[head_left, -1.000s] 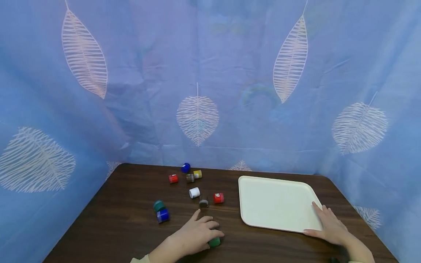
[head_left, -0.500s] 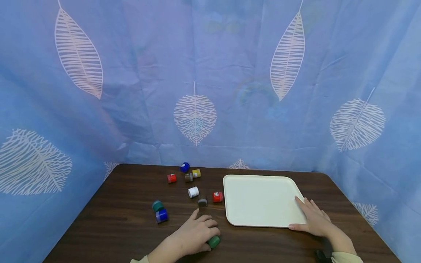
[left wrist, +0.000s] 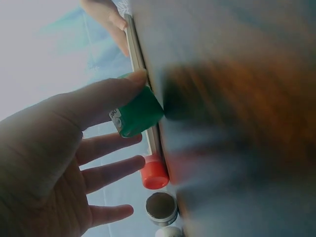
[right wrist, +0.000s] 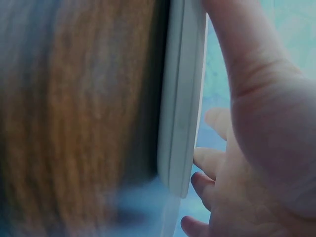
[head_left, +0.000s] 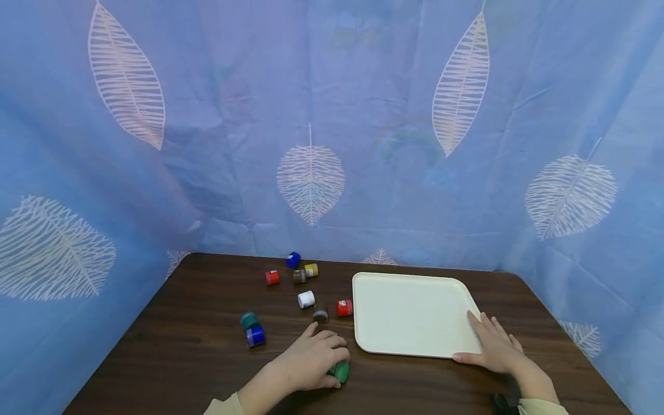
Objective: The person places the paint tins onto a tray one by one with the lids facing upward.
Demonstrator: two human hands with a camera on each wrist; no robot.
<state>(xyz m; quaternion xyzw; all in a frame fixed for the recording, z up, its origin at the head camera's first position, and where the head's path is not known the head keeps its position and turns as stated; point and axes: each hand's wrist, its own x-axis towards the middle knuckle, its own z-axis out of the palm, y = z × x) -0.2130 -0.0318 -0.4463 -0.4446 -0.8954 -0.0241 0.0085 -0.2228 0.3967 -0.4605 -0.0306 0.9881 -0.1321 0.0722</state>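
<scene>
Left hand [head_left: 311, 360] lies near the front edge of the dark wood table [head_left: 197, 357], fingers curled over a green paint pot [head_left: 340, 372] that lies on its side. In the left wrist view the thumb [left wrist: 111, 94] presses the pot's side while the other fingers [left wrist: 111, 173] are spread and loose beside it, so this is a light pinch under the palm rather than a full wrap. The pot sits at about 4 o'clock of the hand, peeking out under the fingertips, and at about 7 o'clock of the cream tray [head_left: 410, 311], just beside its near-left corner.

Right hand [head_left: 493, 349] rests flat on the tray's near-right corner, fingers straight and close together on top, thumb along the front rim [right wrist: 180, 98].

Handling, as a judgement: the pot looks like small, rigid plastic with a screw cap, light, smooth-sided, and on its side it will likely roll. Best taken across the barrel with thumb opposite the index and middle fingers, not by the cap. The tray looks stiff, light and slick on the wood; it probably slides easily under a flat palm.

Other pots are scattered at 10 to 12 o'clock of the left hand: a red pot [head_left: 343, 308] touching or just beside the tray's left edge, a grey-lidded pot [head_left: 320, 315], a white pot [head_left: 306, 299], a blue pot [head_left: 256, 336] with a teal pot [head_left: 249, 320] right behind it, and a far cluster [head_left: 295, 270] near the blue leaf-print curtain [head_left: 311, 115].
</scene>
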